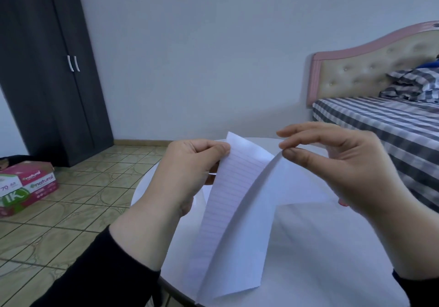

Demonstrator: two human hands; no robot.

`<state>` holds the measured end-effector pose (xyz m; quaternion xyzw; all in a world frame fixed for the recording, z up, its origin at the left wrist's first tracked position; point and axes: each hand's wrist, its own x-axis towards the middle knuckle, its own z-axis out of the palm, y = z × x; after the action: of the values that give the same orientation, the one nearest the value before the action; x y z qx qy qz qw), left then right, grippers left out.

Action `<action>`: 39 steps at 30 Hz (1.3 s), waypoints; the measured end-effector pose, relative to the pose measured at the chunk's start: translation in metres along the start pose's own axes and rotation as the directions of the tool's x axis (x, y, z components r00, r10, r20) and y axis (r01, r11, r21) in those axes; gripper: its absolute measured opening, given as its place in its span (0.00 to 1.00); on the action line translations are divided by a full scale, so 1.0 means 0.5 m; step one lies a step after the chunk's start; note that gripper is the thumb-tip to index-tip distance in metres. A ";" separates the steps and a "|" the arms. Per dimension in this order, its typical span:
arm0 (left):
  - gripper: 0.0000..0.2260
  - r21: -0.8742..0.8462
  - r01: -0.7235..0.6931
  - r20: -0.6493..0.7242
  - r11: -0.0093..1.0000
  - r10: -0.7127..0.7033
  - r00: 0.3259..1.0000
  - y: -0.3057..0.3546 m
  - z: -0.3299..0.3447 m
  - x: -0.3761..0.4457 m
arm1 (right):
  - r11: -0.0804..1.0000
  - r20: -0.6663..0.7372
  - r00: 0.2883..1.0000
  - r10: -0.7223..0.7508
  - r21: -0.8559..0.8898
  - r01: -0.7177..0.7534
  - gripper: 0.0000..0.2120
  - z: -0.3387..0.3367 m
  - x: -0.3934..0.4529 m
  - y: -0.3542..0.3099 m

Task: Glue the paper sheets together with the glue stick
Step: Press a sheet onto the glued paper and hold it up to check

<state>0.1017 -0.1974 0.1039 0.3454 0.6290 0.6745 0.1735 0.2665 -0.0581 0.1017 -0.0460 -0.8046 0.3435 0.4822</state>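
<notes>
Two sheets: held up over the table, joined or folded along the near edge and parted at the top.
Table: round white tabletop [332,247] below both hands; nothing on its visible part that I can tell for a glue stick.
Plain sheet: blank white paper sheet [251,230], bowed outward to the right, its top corner lifted.
Lined sheet: white ruled paper sheet [225,192], standing more upright on the left, a further white corner showing behind it.
Left hand: left hand [187,171] grasps the top of the lined sheet, fingers curled round its edge, thumb in front.
Right hand: right hand [344,164] pinches the top corner of the plain sheet between thumb and fingertip, the other fingers spread above.
Glue stick: not in view; a small pinkish bit at the right palm's edge is too hidden to name.
Step in hand: likely separating the sheets, either to expose a face for glue or to test a bond; which, I cannot tell.
Next move: probably lay the sheets flat on the table, free one hand, find the stick.
</notes>
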 end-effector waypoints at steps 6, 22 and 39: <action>0.06 0.040 -0.010 -0.069 0.999 0.012 0.998 0.002 -0.024 0.014 | 0.996 0.073 0.997 0.020 -0.092 -0.013 0.05 -0.040 0.012 0.002; 0.07 -0.015 -0.041 0.277 0.999 0.043 0.960 0.023 0.039 -0.055 | 0.998 -0.047 0.998 0.041 -0.037 -0.043 0.07 0.019 -0.006 -0.036; 0.10 -0.074 0.000 0.317 0.997 0.023 0.948 0.016 0.038 -0.048 | 0.997 -0.029 0.998 0.050 -0.054 -0.052 0.13 0.025 -0.006 -0.033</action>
<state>0.1332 -0.2009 0.1051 0.4464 0.5658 0.6338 0.2810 0.2623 -0.0781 0.1055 -0.0845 -0.8054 0.3330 0.4830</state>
